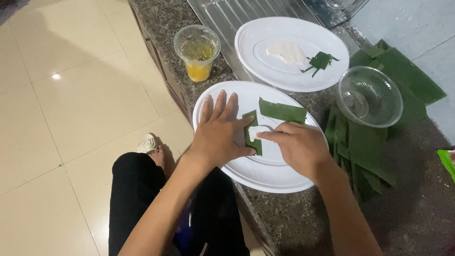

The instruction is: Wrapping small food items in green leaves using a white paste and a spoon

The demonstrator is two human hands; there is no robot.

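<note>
- Hands first: your left hand (219,135) lies flat, fingers spread and pointing toward twelve o'clock, pressing down on the near white plate (265,178) and pinning the left edge of a green leaf strip (252,134); nothing is clenched in it.
- Your right hand (296,144) comes in from five o'clock, its fingertips drawn together on a small white lump of dough (256,132) that sits on the leaf strip.
- That leaf strip lies near the plate's middle, running roughly twelve to six, with the dough on its upper half, between your two hands.
- At one o'clock from the dough, a second leaf piece (283,112) lies flat on the same plate, just beyond your right fingers.
- Toward twelve o'clock a far white plate (265,71) holds a patch of white dough (286,52) and a small folded green leaf parcel (321,61) beside it.
- At eleven o'clock a clear plastic cup (197,52) with yellow liquid in its bottom stands on the granite counter (407,204), near both plates.
- At two o'clock an empty clear bowl (369,96) rests partly on a spread of cut leaves (362,151), which stretches from three o'clock up toward the wall.
- Below the counter edge, at seven o'clock, your dark-trousered knee (135,189) and a pale sandal (148,143) show over the tiled floor (71,95).
</note>
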